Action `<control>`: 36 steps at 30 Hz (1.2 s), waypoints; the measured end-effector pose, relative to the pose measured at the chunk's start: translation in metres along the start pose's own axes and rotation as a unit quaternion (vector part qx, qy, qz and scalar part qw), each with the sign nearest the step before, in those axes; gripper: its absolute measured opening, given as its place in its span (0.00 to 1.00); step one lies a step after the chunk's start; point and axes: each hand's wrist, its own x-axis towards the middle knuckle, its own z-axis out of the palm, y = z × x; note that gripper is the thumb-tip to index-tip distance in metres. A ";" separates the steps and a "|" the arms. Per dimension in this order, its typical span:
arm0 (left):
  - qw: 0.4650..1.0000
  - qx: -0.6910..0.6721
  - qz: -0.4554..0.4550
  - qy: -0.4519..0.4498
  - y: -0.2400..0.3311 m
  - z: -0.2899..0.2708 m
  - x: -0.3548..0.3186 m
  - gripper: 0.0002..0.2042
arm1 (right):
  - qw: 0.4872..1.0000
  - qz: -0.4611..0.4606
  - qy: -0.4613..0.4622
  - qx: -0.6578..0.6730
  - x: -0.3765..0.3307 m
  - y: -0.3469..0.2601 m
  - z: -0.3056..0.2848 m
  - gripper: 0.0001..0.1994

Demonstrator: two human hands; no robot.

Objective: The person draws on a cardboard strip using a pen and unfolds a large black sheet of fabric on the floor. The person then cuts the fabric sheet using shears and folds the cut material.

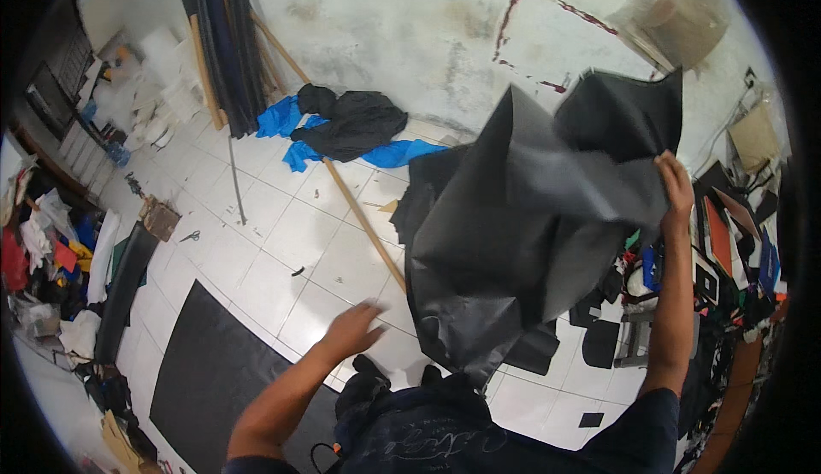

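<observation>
My right hand (676,188), raised at the right, is closed on the edge of a large black sheet (479,243), which looks like fabric or synthetic leather. Creased and billowing, the sheet hangs in front of me, its lower end close to my body. My left hand (352,330) is held out over the floor left of the sheet, fingers apart and nothing in it. Below my left forearm a second, flat black sheet (214,371) lies on the tiles, partly hidden by my arm and body.
A long wooden stick (363,222) lies on the white tiled floor (282,247), along with scissors (190,235). Blue and black cloth (351,123) is heaped by the wall, near leaning rolls (227,47). Cluttered piles line the left and right sides.
</observation>
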 end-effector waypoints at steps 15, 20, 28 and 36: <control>0.869 -0.180 -0.458 0.048 -0.258 0.168 -0.448 0.17 | 0.668 0.113 -0.632 -0.376 -0.177 -0.130 0.192 0.31; 0.852 -0.265 -0.442 0.087 -0.349 0.084 -0.348 0.21 | 0.635 0.256 -0.682 -0.256 -0.177 -0.199 0.262 0.20; 0.602 -0.398 -0.565 0.400 -0.456 -0.052 -0.323 0.18 | 0.431 0.603 -0.668 -0.073 -0.092 -0.382 0.372 0.12; 0.368 -0.444 -0.739 0.349 -0.475 0.011 -0.395 0.18 | 0.698 -0.446 -0.554 0.084 0.062 -0.530 0.688 0.12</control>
